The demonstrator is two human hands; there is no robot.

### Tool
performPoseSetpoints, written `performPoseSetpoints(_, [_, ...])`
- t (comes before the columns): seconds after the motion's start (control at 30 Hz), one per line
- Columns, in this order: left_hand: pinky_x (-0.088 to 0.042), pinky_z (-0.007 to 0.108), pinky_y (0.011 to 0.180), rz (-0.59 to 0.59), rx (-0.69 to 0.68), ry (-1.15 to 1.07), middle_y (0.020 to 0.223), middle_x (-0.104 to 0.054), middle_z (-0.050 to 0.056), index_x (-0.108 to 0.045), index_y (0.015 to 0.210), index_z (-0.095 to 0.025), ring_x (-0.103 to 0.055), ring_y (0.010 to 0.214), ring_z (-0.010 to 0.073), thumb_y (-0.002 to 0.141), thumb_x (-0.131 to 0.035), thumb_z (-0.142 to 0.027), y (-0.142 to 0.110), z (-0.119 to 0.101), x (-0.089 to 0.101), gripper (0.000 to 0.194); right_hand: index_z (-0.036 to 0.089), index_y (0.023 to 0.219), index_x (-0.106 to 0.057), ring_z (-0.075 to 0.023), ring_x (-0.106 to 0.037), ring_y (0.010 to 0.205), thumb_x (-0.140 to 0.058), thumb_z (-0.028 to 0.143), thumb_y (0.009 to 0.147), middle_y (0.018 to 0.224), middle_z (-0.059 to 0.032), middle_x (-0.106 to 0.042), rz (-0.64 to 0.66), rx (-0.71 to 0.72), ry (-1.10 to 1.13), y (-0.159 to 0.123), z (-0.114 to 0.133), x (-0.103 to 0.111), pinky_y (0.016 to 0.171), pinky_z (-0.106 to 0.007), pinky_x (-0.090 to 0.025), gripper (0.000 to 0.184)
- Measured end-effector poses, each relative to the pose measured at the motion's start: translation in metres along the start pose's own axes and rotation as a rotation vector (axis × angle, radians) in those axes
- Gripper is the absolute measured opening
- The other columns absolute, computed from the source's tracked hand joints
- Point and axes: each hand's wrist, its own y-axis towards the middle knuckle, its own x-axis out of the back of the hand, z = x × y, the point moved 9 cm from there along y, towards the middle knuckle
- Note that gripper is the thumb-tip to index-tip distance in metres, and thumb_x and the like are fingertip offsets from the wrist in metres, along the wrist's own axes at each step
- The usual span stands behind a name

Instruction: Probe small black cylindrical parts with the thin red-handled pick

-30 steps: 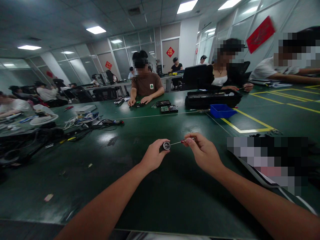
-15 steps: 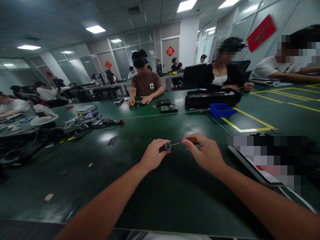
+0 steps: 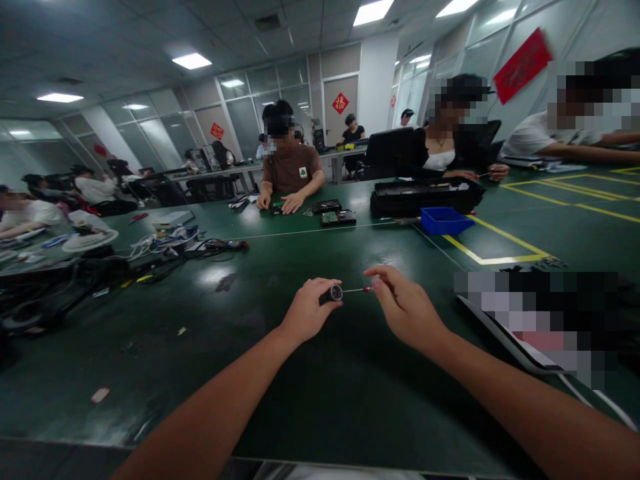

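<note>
My left hand (image 3: 306,312) is closed around a small dark cylindrical part (image 3: 337,293), its round, silver-rimmed end turned towards me. From the right, a thin screwdriver (image 3: 367,289) with a metal shaft and a red section reaches the side of this part; whether its tip sits inside a screw is too small to tell. My right hand (image 3: 413,310) holds the screwdriver's handle, mostly hidden behind thumb and fingers, with the index finger raised a little off it. Both hands are above the green table (image 3: 320,400).
Right of my hands lies a white-edged flat item (image 3: 505,333), partly blurred out, with a white cable. Beyond are a blue bin (image 3: 445,221), a long black tray (image 3: 425,198) and circuit-board devices (image 3: 339,218). Tangled cables (image 3: 115,273) lie left. Co-workers sit across the table.
My right fingers have shifted slightly right and loosened along the screwdriver, showing more of its red section. My left hand and the dark part have hardly moved.
</note>
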Motion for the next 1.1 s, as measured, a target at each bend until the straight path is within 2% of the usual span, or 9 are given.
performPoseSetpoints(0.07, [-0.04, 0.044, 0.108, -0.005, -0.002, -0.007, 0.123, -0.066, 0.005, -0.065, 0.121, -0.025, -0.058, 0.117, 0.0228, 0.084, -0.072, -0.018, 0.0, 0.001, 0.0, 0.038, 0.019, 0.117, -0.06, -0.0191, -0.064, 0.067, -0.039, 0.031, 0.099, 0.081, -0.0037, -0.07, 0.033, 0.004, 0.017, -0.001, 0.0, -0.003, 0.061, -0.03, -0.045, 0.029])
performPoseSetpoints(0.17, [-0.041, 0.044, 0.108, -0.002, 0.001, -0.008, 0.122, -0.066, 0.006, -0.066, 0.12, -0.024, -0.059, 0.116, 0.0235, 0.084, -0.073, -0.018, 0.0, 0.001, 0.001, 0.037, 0.021, 0.107, -0.063, -0.0197, -0.064, 0.068, -0.037, 0.036, 0.101, 0.08, -0.0034, -0.07, 0.061, -0.023, 0.021, -0.002, -0.002, -0.005, 0.062, -0.032, -0.044, 0.031])
performPoseSetpoints(0.3, [-0.039, 0.047, 0.11, 0.004, 0.013, 0.02, 0.123, -0.065, 0.006, -0.065, 0.122, -0.025, -0.058, 0.117, 0.0239, 0.085, -0.072, -0.019, 0.001, 0.001, 0.001, 0.038, 0.02, 0.111, -0.06, -0.021, -0.066, 0.074, -0.044, 0.036, 0.097, 0.087, -0.005, -0.07, 0.0, -0.116, 0.11, 0.0, -0.011, -0.003, 0.065, -0.033, -0.047, 0.026])
performPoseSetpoints(0.43, [-0.041, 0.046, 0.108, -0.003, 0.035, 0.032, 0.121, -0.066, 0.005, -0.065, 0.121, -0.024, -0.058, 0.116, 0.0237, 0.084, -0.073, -0.019, 0.001, 0.001, 0.002, 0.038, 0.019, 0.098, -0.062, -0.0217, -0.067, 0.078, -0.059, 0.043, 0.088, 0.086, -0.0065, -0.07, -0.066, -0.217, 0.376, 0.003, -0.028, -0.007, 0.071, -0.036, -0.053, 0.026])
performPoseSetpoints(0.53, [-0.041, 0.044, 0.108, -0.041, -0.026, 0.016, 0.123, -0.064, 0.005, -0.063, 0.123, -0.025, -0.057, 0.117, 0.0225, 0.086, -0.07, -0.019, 0.002, -0.007, 0.005, 0.038, 0.02, 0.091, -0.062, -0.0212, -0.067, 0.074, -0.058, 0.05, 0.088, 0.08, -0.0058, -0.068, -0.15, -0.342, 0.661, 0.005, -0.051, -0.01, 0.075, -0.041, -0.057, 0.03])
performPoseSetpoints(0.6, [-0.037, 0.047, 0.112, -0.047, -0.052, 0.033, 0.125, -0.064, 0.005, -0.063, 0.125, -0.025, -0.056, 0.119, 0.0229, 0.088, -0.068, -0.02, 0.003, -0.012, 0.005, 0.038, 0.021, 0.086, -0.06, -0.0213, -0.066, 0.068, -0.055, 0.051, 0.09, 0.071, -0.0049, -0.064, -0.082, -0.415, 0.788, 0.007, -0.061, -0.022, 0.074, -0.043, -0.059, 0.03])
performPoseSetpoints(0.67, [-0.033, 0.051, 0.114, -0.019, -0.032, 0.05, 0.125, -0.064, 0.006, -0.063, 0.125, -0.025, -0.055, 0.119, 0.0239, 0.088, -0.068, -0.022, 0.004, -0.011, 0.002, 0.037, 0.022, 0.084, -0.06, -0.0213, -0.065, 0.066, -0.058, 0.05, 0.088, 0.07, -0.005, -0.064, -0.118, -0.447, 0.822, 0.007, -0.069, -0.022, 0.072, -0.044, -0.06, 0.028])
performPoseSetpoints(0.8, [-0.031, 0.053, 0.116, 0.013, 0.012, 0.044, 0.126, -0.063, 0.006, -0.062, 0.126, -0.025, -0.055, 0.12, 0.0244, 0.087, -0.069, -0.022, 0.004, -0.005, -0.002, 0.039, 0.021, 0.086, -0.062, -0.0198, -0.065, 0.071, -0.063, 0.048, 0.086, 0.078, -0.0052, -0.067, -0.215, -0.427, 0.76, 0.004, -0.072, -0.015, 0.072, -0.04, -0.059, 0.028])
performPoseSetpoints(1.1, [-0.02, 0.059, 0.119, 0.038, 0.01, 0.07, 0.124, -0.064, 0.006, -0.062, 0.126, -0.026, -0.055, 0.12, 0.0246, 0.087, -0.07, -0.021, 0.002, -0.004, -0.003, 0.04, 0.02, 0.093, -0.06, -0.02, -0.065, 0.073, -0.049, 0.045, 0.097, 0.079, -0.0049, -0.068, -0.191, -0.175, 0.289, 0.001, -0.032, 0.006, 0.07, -0.035, -0.05, 0.028])
